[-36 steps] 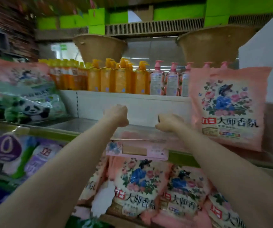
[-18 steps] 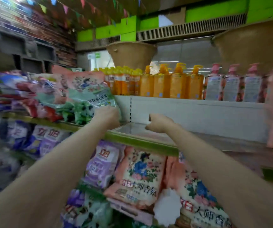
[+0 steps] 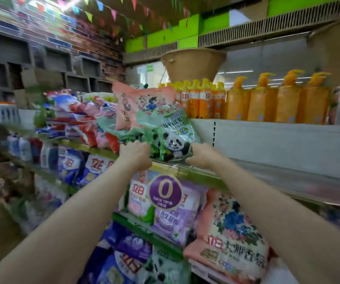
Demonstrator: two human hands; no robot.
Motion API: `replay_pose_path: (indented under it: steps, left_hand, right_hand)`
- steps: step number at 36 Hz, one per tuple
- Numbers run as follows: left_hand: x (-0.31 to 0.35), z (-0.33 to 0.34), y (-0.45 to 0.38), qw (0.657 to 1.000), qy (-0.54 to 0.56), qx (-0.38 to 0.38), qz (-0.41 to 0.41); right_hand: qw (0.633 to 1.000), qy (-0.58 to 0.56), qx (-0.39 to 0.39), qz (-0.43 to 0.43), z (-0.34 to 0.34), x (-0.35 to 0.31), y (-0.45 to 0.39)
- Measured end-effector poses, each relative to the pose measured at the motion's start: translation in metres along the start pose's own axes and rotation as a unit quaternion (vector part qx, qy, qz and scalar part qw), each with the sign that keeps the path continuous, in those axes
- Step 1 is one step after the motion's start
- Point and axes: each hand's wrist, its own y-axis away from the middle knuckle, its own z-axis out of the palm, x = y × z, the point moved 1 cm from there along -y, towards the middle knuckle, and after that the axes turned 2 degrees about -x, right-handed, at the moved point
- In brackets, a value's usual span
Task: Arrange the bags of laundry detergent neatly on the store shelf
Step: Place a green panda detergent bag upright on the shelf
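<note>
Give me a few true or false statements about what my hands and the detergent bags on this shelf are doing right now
1. Both hands grip the green panda-print detergent bag. True: left hand, right hand.
2. Pink floral detergent bags stand behind the panda bag. True.
3. The orange pump bottles sit on the shelf below the hands. False: they stand on the higher ledge.
4. The shelf space right of the panda bag is packed with bags. False: the metal shelf is bare there.
</note>
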Motion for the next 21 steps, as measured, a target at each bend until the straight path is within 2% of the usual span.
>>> replay_pose_path:
  steps: [9,15,18,21]
  left_hand:
    - [-0.022,0.019,-0.055,1.000,0.019,0.015,-0.002]
    - [-0.007,0.024,-0.113,0.999,0.044,0.015,0.003]
    - [0.012,0.036,-0.138,0.995,0.100,0.006,0.007]
    - [0.028,0.055,-0.159,0.987,0.158,-0.021,-0.034]
  right_hand:
    - [1.000,0.015,-0.002,-0.009,0.010,-0.014,-0.075]
    - [0.999,0.020,0.024,0.007,0.000,-0.003,-0.124]
    - [0.999,0.026,0.036,0.013,0.001,0.010,-0.142]
    - [0.999,0.019,0.037,0.026,0.008,0.027,-0.159]
